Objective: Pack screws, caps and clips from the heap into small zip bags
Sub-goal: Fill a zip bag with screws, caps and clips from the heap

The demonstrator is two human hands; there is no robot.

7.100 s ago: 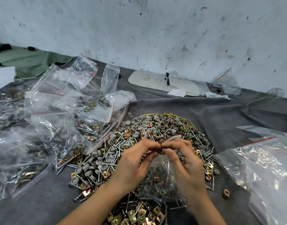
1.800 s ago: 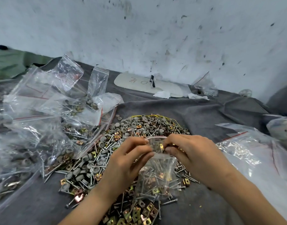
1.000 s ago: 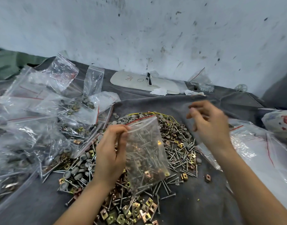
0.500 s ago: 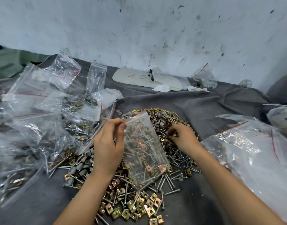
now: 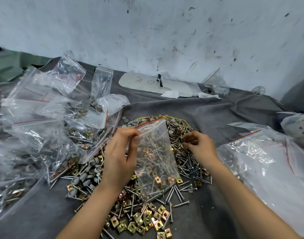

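— Where is the zip bag (image 5: pixel 154 156) held?
— It is pinched at its top left corner between the thumb and curled fingers of the left hand (image 5: pixel 120 157), over the heap (image 5: pixel 144 219) on the grey cloth (image 5: pixel 208 114), toward the near edge.
— And the right hand (image 5: pixel 199 145)?
— Its fingers are bunched together on the heap's right side; whether anything is gripped cannot be told.

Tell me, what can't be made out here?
Head view:
- Whether the right hand holds a piece: its curled fingers hide it.
- Whether the zip bag in the left hand is filled: the heap shows through it.
- Writing on the white board: too small.
- Big bag, right: cut by edge.
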